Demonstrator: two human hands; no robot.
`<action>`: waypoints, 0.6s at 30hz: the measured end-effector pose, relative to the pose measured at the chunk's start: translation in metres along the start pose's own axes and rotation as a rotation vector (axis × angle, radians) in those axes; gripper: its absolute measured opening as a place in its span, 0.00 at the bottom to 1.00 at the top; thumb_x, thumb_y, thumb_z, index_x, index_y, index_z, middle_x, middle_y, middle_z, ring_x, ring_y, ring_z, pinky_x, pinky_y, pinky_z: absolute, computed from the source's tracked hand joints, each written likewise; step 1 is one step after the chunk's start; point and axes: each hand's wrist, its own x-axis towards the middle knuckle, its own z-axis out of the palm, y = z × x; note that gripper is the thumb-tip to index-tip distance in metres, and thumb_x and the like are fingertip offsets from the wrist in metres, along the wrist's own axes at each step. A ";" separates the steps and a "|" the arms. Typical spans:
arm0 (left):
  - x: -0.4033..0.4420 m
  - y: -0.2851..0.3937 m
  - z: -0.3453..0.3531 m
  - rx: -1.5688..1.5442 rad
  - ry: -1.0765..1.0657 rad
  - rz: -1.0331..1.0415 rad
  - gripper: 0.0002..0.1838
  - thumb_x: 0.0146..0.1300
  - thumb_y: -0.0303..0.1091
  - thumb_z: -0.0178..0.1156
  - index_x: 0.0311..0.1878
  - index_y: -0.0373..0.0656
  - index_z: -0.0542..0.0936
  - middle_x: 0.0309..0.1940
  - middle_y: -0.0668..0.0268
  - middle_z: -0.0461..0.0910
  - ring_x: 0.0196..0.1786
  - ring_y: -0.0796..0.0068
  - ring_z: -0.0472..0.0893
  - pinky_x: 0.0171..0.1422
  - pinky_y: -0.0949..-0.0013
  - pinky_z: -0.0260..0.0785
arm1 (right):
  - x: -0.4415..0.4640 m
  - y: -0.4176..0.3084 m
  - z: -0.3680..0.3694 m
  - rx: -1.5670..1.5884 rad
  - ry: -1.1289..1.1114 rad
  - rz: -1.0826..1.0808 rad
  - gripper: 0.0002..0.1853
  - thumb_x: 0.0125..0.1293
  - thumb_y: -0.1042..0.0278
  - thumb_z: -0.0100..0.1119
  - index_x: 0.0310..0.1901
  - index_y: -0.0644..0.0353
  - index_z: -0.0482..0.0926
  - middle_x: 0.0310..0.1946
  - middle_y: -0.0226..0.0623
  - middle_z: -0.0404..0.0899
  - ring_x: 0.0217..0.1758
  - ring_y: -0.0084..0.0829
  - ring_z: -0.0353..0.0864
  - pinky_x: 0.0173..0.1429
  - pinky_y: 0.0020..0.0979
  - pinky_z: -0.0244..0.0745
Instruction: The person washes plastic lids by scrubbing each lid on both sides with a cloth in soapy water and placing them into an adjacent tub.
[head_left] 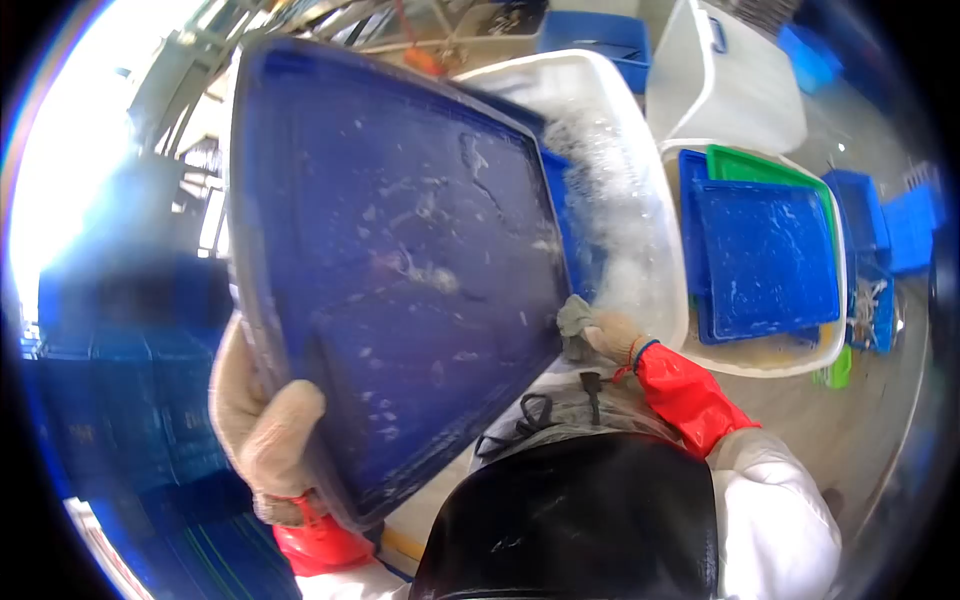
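Note:
A large dark blue lid (400,260), wet and dotted with foam, is tilted up in front of me. My left hand (265,420), in a pale glove with a red sleeve cover, grips its lower left edge with the thumb over the face. My right hand (612,337), gloved too, is closed on a grey-green cloth (574,317) at the lid's right edge. Behind the lid stands a white tub (655,240) of foamy water (600,180), with something blue partly in it.
A second white tub (795,367) at the right holds blue lids (768,260) and a green lid (765,168). A white container (735,85) stands behind it. Blue crates (120,410) are at the left, and smaller blue boxes (855,215) at the far right.

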 end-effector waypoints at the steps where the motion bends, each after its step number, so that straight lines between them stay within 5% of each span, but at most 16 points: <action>1: 0.010 0.008 -0.006 0.112 -0.059 0.119 0.51 0.55 0.46 0.78 0.73 0.21 0.66 0.63 0.44 0.79 0.63 0.54 0.81 0.69 0.56 0.74 | -0.004 0.006 -0.005 0.015 0.035 0.001 0.23 0.67 0.62 0.47 0.60 0.54 0.81 0.55 0.55 0.83 0.60 0.57 0.80 0.66 0.48 0.74; 3: 0.032 0.029 -0.004 0.272 -0.152 0.327 0.49 0.57 0.44 0.76 0.73 0.22 0.66 0.62 0.48 0.79 0.65 0.57 0.80 0.70 0.57 0.71 | -0.015 0.024 -0.020 0.026 0.124 0.212 0.26 0.66 0.61 0.49 0.65 0.57 0.77 0.56 0.56 0.83 0.60 0.57 0.80 0.66 0.47 0.73; 4: 0.046 0.042 -0.010 0.441 -0.172 0.391 0.48 0.57 0.44 0.76 0.73 0.22 0.67 0.61 0.51 0.80 0.63 0.59 0.80 0.69 0.59 0.71 | -0.030 0.036 -0.020 0.017 0.390 0.069 0.31 0.65 0.59 0.50 0.70 0.57 0.73 0.57 0.57 0.82 0.61 0.57 0.80 0.66 0.48 0.73; 7: 0.099 0.056 -0.050 0.778 -0.178 0.524 0.39 0.58 0.40 0.75 0.67 0.24 0.74 0.57 0.57 0.81 0.57 0.66 0.82 0.65 0.64 0.72 | -0.072 0.011 -0.052 0.097 0.477 0.059 0.34 0.65 0.61 0.52 0.74 0.56 0.68 0.58 0.58 0.82 0.62 0.55 0.80 0.66 0.45 0.74; 10: 0.150 0.024 -0.045 1.238 0.134 0.619 0.27 0.60 0.35 0.71 0.60 0.29 0.80 0.54 0.57 0.83 0.52 0.66 0.83 0.61 0.65 0.74 | -0.085 0.037 -0.047 0.335 0.509 -0.166 0.34 0.67 0.64 0.55 0.75 0.60 0.67 0.58 0.57 0.82 0.63 0.51 0.81 0.67 0.37 0.74; 12: 0.161 0.000 0.005 -0.102 0.388 0.400 0.13 0.63 0.28 0.65 0.50 0.37 0.84 0.43 0.63 0.83 0.42 0.70 0.83 0.52 0.68 0.76 | -0.087 0.040 -0.040 0.423 0.545 -0.129 0.34 0.67 0.63 0.55 0.75 0.62 0.67 0.60 0.56 0.81 0.64 0.50 0.81 0.67 0.37 0.74; 13: 0.165 -0.017 -0.003 -0.153 0.210 0.359 0.16 0.65 0.30 0.64 0.54 0.36 0.82 0.45 0.62 0.84 0.44 0.71 0.83 0.53 0.69 0.76 | -0.087 0.041 -0.037 0.514 0.571 -0.093 0.34 0.67 0.63 0.54 0.74 0.63 0.67 0.61 0.54 0.81 0.65 0.49 0.81 0.68 0.38 0.74; 14: 0.170 -0.035 -0.010 -0.194 0.039 0.305 0.18 0.67 0.31 0.63 0.59 0.36 0.81 0.47 0.61 0.84 0.47 0.72 0.83 0.55 0.69 0.75 | -0.104 -0.002 -0.069 0.186 0.430 -0.020 0.33 0.68 0.62 0.54 0.74 0.62 0.67 0.63 0.53 0.80 0.67 0.47 0.80 0.70 0.37 0.72; 18: 0.146 -0.152 0.039 -0.198 -0.003 0.024 0.29 0.75 0.45 0.61 0.71 0.36 0.73 0.60 0.59 0.81 0.58 0.69 0.81 0.64 0.65 0.74 | -0.046 -0.090 -0.073 0.214 0.410 -0.181 0.32 0.67 0.65 0.55 0.73 0.63 0.69 0.54 0.56 0.85 0.58 0.50 0.84 0.62 0.39 0.78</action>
